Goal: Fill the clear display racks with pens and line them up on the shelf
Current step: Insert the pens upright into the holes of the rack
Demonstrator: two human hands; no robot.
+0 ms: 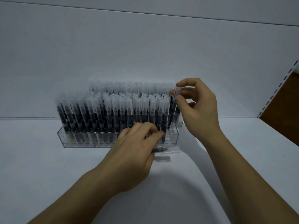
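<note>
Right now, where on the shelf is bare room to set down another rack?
Bare shelf lies left of the front rack, and right of the right hand up to the slotted upright. Between the arms is free too. Crowded: the rack's right end, where left hand and right hand hold pens.

No legible text, label, brand, number or sign found on the pens (123, 110), the clear racks (77, 139) or the shelf (48, 159).

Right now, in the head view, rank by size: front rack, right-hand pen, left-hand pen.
1. front rack, widest by far.
2. right-hand pen, nearly all showing.
3. left-hand pen, mostly hidden by the left hand, so its rank against the other pen is unsure.
</note>
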